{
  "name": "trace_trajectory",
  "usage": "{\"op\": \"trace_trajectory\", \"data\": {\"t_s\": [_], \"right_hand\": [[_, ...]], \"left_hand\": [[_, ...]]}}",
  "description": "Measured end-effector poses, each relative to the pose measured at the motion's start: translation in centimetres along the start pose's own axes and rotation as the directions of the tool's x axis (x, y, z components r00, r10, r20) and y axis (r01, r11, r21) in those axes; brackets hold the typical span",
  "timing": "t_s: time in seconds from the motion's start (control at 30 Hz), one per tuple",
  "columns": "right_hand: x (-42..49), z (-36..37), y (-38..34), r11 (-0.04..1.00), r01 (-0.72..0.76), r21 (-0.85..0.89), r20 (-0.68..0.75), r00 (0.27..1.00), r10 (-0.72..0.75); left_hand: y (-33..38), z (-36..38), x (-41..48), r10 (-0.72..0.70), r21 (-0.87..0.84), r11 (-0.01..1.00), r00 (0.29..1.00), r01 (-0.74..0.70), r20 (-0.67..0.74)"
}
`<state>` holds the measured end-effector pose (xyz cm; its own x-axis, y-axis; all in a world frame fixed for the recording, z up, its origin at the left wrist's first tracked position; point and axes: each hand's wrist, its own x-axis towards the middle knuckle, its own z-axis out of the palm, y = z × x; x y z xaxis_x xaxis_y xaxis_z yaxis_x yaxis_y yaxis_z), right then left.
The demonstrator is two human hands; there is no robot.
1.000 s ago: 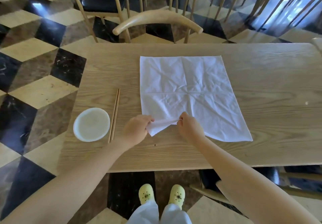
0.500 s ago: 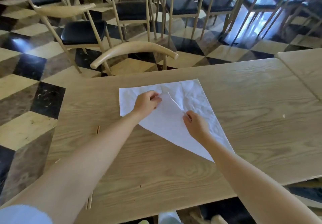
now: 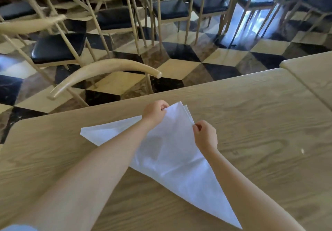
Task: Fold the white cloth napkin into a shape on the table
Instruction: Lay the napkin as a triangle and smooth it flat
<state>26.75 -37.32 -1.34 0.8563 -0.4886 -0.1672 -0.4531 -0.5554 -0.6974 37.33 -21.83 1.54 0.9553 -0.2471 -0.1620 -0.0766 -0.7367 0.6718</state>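
We see the white napkin [image 3: 172, 160] folded into a triangle, flat on the tabletop [image 3: 251, 123], its long point toward 5 o'clock.

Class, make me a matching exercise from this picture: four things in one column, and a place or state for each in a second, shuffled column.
1. napkin
2. left hand
3. right hand
4. chair seat

A. pinching the napkin's right edge
B. black, beyond the table
C. folded into a triangle
D. gripping the napkin's far corner

Pairs: 1-C, 2-D, 3-A, 4-B
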Motion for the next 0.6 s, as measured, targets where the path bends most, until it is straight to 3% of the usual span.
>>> {"op": "trace_trajectory", "data": {"t_s": [0.33, 0.6], "right_hand": [[1.4, 3.2, 1.7, 0.974, 0.068, -0.215, -0.289, 0.948, -0.130], [1.5, 3.5, 1.9, 0.959, 0.011, -0.282, -0.342, 0.933, -0.111]], "left_hand": [[-1.9, 4.1, 3.7, 0.107, -0.014, 0.994, 0.994, -0.107, -0.035], [-1.6, 5.0, 4.4, 0.176, -0.025, 0.984, 0.983, -0.178, -0.051]]}}
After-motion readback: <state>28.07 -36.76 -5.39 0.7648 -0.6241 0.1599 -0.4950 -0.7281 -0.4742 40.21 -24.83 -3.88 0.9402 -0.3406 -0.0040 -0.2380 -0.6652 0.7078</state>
